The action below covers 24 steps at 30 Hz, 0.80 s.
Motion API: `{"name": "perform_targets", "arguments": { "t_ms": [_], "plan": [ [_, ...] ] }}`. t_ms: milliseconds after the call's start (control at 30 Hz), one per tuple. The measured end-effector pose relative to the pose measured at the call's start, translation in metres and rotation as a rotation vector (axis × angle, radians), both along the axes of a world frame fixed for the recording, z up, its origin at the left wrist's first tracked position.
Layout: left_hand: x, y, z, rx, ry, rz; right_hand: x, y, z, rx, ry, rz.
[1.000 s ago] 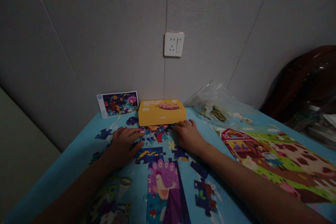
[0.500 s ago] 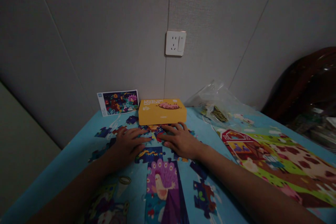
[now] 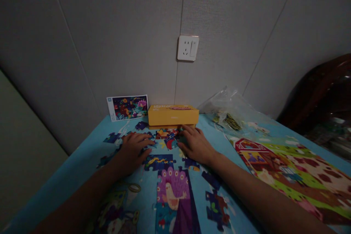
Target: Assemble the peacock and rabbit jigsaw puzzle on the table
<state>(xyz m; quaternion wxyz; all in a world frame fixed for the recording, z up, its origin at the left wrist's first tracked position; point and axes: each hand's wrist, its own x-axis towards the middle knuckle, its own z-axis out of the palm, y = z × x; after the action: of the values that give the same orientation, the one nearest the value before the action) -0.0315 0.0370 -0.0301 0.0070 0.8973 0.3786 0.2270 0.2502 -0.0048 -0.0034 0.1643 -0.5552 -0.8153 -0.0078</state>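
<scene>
My left hand (image 3: 135, 152) rests with its fingers spread over several jigsaw pieces on the blue tabletop, holding nothing that I can see. My right hand (image 3: 196, 145) lies open, its fingertips at the lower front edge of a yellow puzzle box (image 3: 173, 116) and beside loose pieces. Between my hands is a red and blue jigsaw piece (image 3: 171, 142). Nearer me, a dark blue piece with a yellow pattern (image 3: 159, 161) sits just above a joined section with a purple peacock (image 3: 175, 186). Pieces under both hands are partly hidden.
A reference picture card (image 3: 130, 108) leans on the wall, left of the box. To the right are a clear plastic bag (image 3: 229, 117) with green pieces and a farm puzzle (image 3: 290, 172). More joined pieces (image 3: 217, 206) lie near my right forearm. A wall socket (image 3: 188, 48) is above.
The view has shifted slightly. My right fingers have drawn back a little to the right, baring more of the middle pieces. The box shows less of its top and a darker strip below its front.
</scene>
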Motion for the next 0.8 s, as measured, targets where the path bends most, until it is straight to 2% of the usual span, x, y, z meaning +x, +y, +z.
{"name": "perform_targets", "arguments": {
  "t_ms": [267,367,567,800],
  "plan": [
    [0.001,0.001,-0.001,0.011,-0.003,0.005,0.003,0.006,-0.008,-0.045,0.102,-0.016],
    [0.002,-0.001,0.001,0.013,-0.012,0.008,0.002,0.005,-0.006,-0.087,0.053,0.046],
    [0.003,-0.001,0.002,0.010,-0.011,0.001,-0.008,-0.005,0.006,-0.098,-0.115,0.258],
    [0.004,-0.002,0.003,0.019,-0.016,0.014,-0.012,-0.010,0.013,-0.035,-0.116,0.264]
  ]
}}
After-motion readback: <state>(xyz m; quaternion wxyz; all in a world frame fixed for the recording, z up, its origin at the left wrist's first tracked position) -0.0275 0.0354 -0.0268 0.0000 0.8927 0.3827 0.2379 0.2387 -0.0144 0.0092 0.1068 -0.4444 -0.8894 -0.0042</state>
